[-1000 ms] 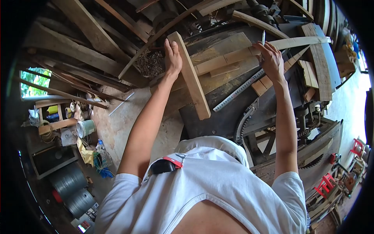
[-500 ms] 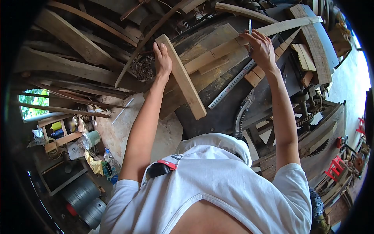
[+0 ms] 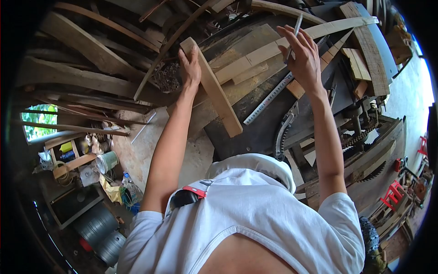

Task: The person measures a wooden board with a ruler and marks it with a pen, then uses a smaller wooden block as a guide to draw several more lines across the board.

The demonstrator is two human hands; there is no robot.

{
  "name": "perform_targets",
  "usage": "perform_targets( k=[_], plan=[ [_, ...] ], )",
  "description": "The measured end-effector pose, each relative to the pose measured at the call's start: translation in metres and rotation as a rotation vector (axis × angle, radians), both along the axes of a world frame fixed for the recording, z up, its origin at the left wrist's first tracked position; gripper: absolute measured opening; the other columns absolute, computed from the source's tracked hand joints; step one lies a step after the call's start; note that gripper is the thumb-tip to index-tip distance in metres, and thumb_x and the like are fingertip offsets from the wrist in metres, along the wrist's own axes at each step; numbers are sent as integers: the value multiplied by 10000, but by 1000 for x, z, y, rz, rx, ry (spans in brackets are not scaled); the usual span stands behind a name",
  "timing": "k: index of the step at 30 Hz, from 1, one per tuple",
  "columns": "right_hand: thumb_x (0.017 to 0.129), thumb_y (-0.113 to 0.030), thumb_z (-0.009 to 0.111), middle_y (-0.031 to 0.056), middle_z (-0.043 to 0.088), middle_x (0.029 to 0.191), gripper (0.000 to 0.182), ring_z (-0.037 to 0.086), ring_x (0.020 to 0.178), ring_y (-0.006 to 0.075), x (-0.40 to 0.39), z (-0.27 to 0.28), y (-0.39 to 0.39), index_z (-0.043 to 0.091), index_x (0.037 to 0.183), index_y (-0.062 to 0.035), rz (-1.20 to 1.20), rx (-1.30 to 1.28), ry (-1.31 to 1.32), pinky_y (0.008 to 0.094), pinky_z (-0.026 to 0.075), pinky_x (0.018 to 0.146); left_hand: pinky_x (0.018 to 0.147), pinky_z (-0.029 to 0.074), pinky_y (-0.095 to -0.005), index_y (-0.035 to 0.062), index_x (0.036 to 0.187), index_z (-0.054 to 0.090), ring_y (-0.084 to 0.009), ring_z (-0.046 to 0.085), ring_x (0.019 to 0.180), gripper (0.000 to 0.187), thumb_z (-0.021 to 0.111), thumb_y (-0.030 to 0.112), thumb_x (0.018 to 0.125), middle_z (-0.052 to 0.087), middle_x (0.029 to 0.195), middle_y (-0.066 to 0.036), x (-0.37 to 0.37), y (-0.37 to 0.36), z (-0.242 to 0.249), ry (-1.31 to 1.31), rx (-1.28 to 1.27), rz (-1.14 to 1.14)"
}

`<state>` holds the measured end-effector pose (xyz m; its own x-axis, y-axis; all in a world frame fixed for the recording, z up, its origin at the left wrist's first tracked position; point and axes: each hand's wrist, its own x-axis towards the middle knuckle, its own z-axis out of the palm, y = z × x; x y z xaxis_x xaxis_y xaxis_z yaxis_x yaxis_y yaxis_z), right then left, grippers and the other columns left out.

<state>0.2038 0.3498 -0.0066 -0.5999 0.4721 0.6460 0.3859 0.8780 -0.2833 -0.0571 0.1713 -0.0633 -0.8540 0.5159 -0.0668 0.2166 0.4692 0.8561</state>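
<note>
My left hand [image 3: 190, 67] grips the far end of a short wooden plank [image 3: 213, 91] that lies slanted across the dark machine table [image 3: 255, 132]. My right hand [image 3: 303, 57] is raised above the stacked boards and holds a pencil [image 3: 295, 27] between the fingers, tip pointing up and away. A metal ruler [image 3: 269, 98] lies on the table between the two hands, just below my right hand. Several wood strips [image 3: 255, 57] are piled under and beyond the plank.
A long pale curved strip [image 3: 340, 27] and short blocks [image 3: 358, 64] lie at the table's far right. Rough timbers [image 3: 91, 50] lean at the left. On the floor stand a metal bucket [image 3: 107, 160], grey drums [image 3: 98, 228] and red stools [image 3: 392, 198].
My right hand has lifted slightly and tilted the pencil to the right. The left hand keeps its hold on the plank, which has barely shifted.
</note>
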Motion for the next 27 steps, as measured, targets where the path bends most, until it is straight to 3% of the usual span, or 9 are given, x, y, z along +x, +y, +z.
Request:
perform_targets(
  k=[1,3,5,6,9,12,16,27],
  plan=[
    [831,-52,678,89,670,1127,477,605,1108,311,-2,10,-17,608,1288,-168,9,-3,-1,397,470,929,1119,333,-401,-74,1503,192,-400,373,1380,914,453,615,961,320,1506,-308,0,-1,-1,-1,-3,9],
    [916,-177,656,117,642,967,376,627,911,289,-4,27,-51,613,1288,-151,153,-562,160,373,491,817,1104,354,-401,-70,1504,189,-407,405,1356,912,453,614,961,352,1483,-312,-1,1,-1,5,0,-9],
    [970,-284,609,131,594,843,330,604,758,259,-5,35,-80,638,1246,-106,273,-796,172,355,493,717,1090,371,-404,-68,1502,195,-405,422,1342,906,451,613,962,369,1470,-312,-1,1,0,16,-3,-15],
    [991,-324,572,136,602,825,335,610,728,271,-8,22,-95,669,1189,-72,267,-803,170,351,496,687,1082,378,-407,-68,1496,210,-404,433,1332,893,455,606,964,386,1457,-311,-1,1,-2,27,-10,0],
    [953,-223,636,154,667,947,235,655,797,294,-11,-5,-130,710,1096,-53,279,-1082,216,355,517,712,1069,389,-413,-67,1484,237,-406,452,1314,869,466,592,967,407,1440,-310,-2,1,-2,39,20,-6],
    [911,-121,665,152,683,998,184,678,863,297,-18,-7,-149,716,1072,-49,261,-913,291,362,531,762,1061,396,-416,-66,1476,257,-412,464,1301,851,477,579,967,413,1432,-314,-1,0,-2,33,60,-20],
    [848,-26,667,146,690,1032,212,689,907,309,-30,-15,-157,721,1052,-46,218,-917,308,362,541,800,1067,397,-418,-61,1480,258,-415,468,1299,855,470,588,966,414,1433,-316,-1,0,-5,52,15,11],
    [833,-15,668,137,712,1025,198,705,887,316,-61,-26,-155,719,1022,-46,255,-832,302,362,560,772,1105,346,-406,-39,1509,227,-370,405,1358,914,505,618,938,363,1485,-285,1,1,-3,-32,63,15]
  ],
)
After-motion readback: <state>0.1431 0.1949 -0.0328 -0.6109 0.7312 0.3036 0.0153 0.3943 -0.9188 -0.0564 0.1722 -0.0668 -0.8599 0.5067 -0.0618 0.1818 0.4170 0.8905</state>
